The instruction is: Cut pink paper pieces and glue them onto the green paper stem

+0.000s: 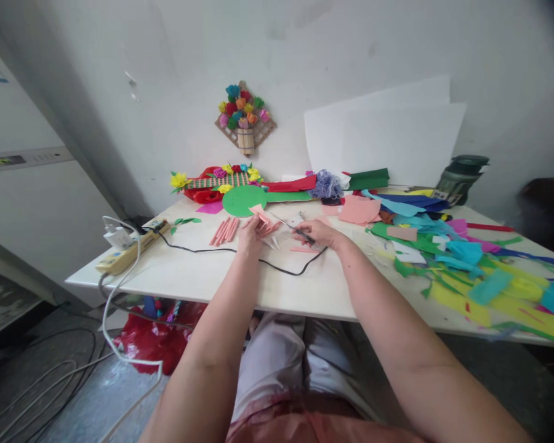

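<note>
Over the middle of the white table (203,271), my left hand (252,232) is closed on a piece of salmon-pink paper (258,212). More pink paper (272,227) lies by its fingertips. My right hand (316,234) grips a pair of scissors (303,235) by the dark handles, and the slim metal blades point toward the left hand. Just left of my left hand lies a row of rolled or folded pink strips (224,231). A thin pink strip (303,250) rests below my right hand. Behind both hands is a round green shape (244,201) with a long neck.
A black cord (286,271) crosses the table from a yellow power strip (120,258) at left. Coloured paper scraps (471,271) cover the right side, with a dark bottle (461,178) behind. A paper-flower decoration (244,117) hangs on the wall. Red plastic (157,344) lies below the table.
</note>
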`<state>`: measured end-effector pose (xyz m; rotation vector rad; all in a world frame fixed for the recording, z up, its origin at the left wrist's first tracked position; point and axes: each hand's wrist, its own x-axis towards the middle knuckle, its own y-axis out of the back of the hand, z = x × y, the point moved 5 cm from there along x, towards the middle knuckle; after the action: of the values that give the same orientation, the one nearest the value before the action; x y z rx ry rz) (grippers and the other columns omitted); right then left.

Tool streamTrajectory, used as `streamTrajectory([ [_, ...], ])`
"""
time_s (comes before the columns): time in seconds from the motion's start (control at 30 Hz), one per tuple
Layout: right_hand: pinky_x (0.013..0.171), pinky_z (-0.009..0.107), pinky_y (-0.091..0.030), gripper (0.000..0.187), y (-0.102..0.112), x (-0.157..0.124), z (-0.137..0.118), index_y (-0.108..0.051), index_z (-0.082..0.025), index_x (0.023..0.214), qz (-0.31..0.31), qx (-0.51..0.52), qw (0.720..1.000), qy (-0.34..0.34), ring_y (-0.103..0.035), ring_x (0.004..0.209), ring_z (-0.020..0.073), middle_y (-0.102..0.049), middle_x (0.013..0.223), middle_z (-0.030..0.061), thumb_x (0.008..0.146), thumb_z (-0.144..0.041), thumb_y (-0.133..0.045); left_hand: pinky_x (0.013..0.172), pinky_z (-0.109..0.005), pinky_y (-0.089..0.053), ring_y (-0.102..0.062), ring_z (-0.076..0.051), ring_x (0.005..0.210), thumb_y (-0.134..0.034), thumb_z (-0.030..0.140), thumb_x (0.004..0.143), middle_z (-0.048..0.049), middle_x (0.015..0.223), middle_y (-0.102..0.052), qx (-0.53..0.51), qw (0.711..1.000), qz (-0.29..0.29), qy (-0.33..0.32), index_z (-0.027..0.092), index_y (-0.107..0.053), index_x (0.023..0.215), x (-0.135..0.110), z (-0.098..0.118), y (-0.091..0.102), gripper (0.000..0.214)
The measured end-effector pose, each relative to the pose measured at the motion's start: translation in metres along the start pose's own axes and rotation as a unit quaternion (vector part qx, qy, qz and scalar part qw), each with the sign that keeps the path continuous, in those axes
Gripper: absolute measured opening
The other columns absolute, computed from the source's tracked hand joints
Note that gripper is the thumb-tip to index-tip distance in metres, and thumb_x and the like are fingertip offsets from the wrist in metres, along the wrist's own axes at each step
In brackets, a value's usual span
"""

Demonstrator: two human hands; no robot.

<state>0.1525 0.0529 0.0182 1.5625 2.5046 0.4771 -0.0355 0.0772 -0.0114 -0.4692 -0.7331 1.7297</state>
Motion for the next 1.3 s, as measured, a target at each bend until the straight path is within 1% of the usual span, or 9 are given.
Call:
streamTrajectory([
  [0.13,0.036,0.016,-0.038,0.014,-0.002,0.002,0.002,-0.065,-0.015,0.071,-0.015,-0.004,1.000,0.005,-0.050,0.043,0.0061,-0.059,0.056,-0.0020,0.064,-0.025,-0.071,0.067,-0.021,-0.050,-0.061,-0.008,0.064,-0.070,0.018,0.068,0.0012,0.068,-0.064,-0.012,1.000,-0.007,0.004,0.014,-0.061,0.072,0.001,-0.002,0.000,0.010],
  [0.3,0.037,0.015,-0.035,0.022,-0.006,0.004,0.005,-0.065,-0.013,0.077,-0.028,-0.031,0.999,0.015,-0.045,0.039,0.0040,-0.055,0.050,-0.0044,0.063,-0.030,-0.072,0.062,-0.019,-0.049,-0.060,-0.007,0.062,-0.068,0.014,0.071,0.0005,0.069,-0.064,-0.018,1.000,0.001,0.018,0.013,-0.061,0.073,-0.001,-0.003,-0.002,0.007],
  [0.4,0.039,0.016,-0.036,0.025,-0.008,0.005,0.005,-0.065,-0.012,0.080,-0.040,-0.036,0.998,0.017,-0.042,0.038,0.0032,-0.055,0.050,-0.0050,0.064,-0.031,-0.072,0.059,-0.018,-0.049,-0.060,-0.007,0.059,-0.067,0.012,0.072,0.0004,0.067,-0.063,-0.026,0.999,0.001,0.021,0.011,-0.061,0.072,-0.001,-0.003,-0.004,0.006],
  [0.57,0.042,0.018,-0.037,0.028,-0.010,0.005,0.005,-0.065,-0.012,0.082,-0.051,-0.037,0.998,0.011,-0.042,0.039,0.0040,-0.054,0.050,-0.0047,0.065,-0.033,-0.071,0.061,-0.018,-0.050,-0.061,-0.007,0.061,-0.067,0.013,0.073,0.0002,0.068,-0.065,-0.015,0.999,-0.003,0.028,0.012,-0.062,0.074,-0.002,-0.004,-0.005,0.005],
  [0.73,0.039,0.018,-0.035,0.029,-0.010,0.003,0.002,-0.064,-0.010,0.080,-0.051,-0.029,0.998,0.019,-0.042,0.036,0.0033,-0.053,0.047,-0.0050,0.068,-0.035,-0.070,0.063,-0.018,-0.052,-0.062,-0.008,0.062,-0.064,0.013,0.075,-0.0003,0.068,-0.066,-0.015,0.999,-0.015,0.036,0.012,-0.063,0.074,-0.005,-0.003,-0.008,0.002],
  [0.87,0.038,0.017,-0.034,0.030,-0.010,-0.001,-0.003,-0.064,-0.009,0.080,-0.050,-0.020,0.998,0.022,-0.043,0.037,0.0038,-0.054,0.048,-0.0041,0.068,-0.036,-0.070,0.062,-0.018,-0.052,-0.063,-0.008,0.063,-0.060,0.012,0.079,-0.0014,0.070,-0.067,-0.021,0.999,-0.017,0.040,0.012,-0.063,0.074,-0.006,-0.003,-0.009,0.006],
  [1.0,0.038,0.017,-0.034,0.029,-0.009,-0.004,-0.005,-0.063,-0.009,0.080,-0.037,-0.025,0.999,0.017,-0.042,0.037,0.0044,-0.053,0.047,-0.0037,0.070,-0.036,-0.069,0.062,-0.018,-0.052,-0.063,-0.008,0.063,-0.059,0.011,0.079,-0.0017,0.072,-0.067,-0.020,0.999,-0.015,0.042,0.012,-0.065,0.076,-0.004,-0.003,-0.008,0.006],
  [1.17,0.038,0.017,-0.033,0.031,-0.009,-0.002,-0.003,-0.063,-0.009,0.079,-0.041,-0.027,0.999,0.021,-0.041,0.037,0.0041,-0.052,0.048,-0.0031,0.069,-0.039,-0.070,0.069,-0.020,-0.054,-0.063,-0.007,0.064,-0.061,0.012,0.078,-0.0014,0.072,-0.067,-0.025,0.999,-0.021,0.041,0.013,-0.065,0.076,-0.003,-0.004,-0.007,0.005],
  [1.3,0.038,0.018,-0.032,0.031,-0.008,-0.002,-0.003,-0.064,-0.009,0.080,-0.036,-0.025,0.999,0.019,-0.040,0.036,0.0040,-0.051,0.047,-0.0034,0.070,-0.038,-0.069,0.068,-0.018,-0.054,-0.063,-0.007,0.064,-0.060,0.012,0.079,-0.0015,0.071,-0.067,-0.027,0.998,-0.025,0.041,0.012,-0.064,0.075,-0.003,-0.004,-0.007,0.006],
])
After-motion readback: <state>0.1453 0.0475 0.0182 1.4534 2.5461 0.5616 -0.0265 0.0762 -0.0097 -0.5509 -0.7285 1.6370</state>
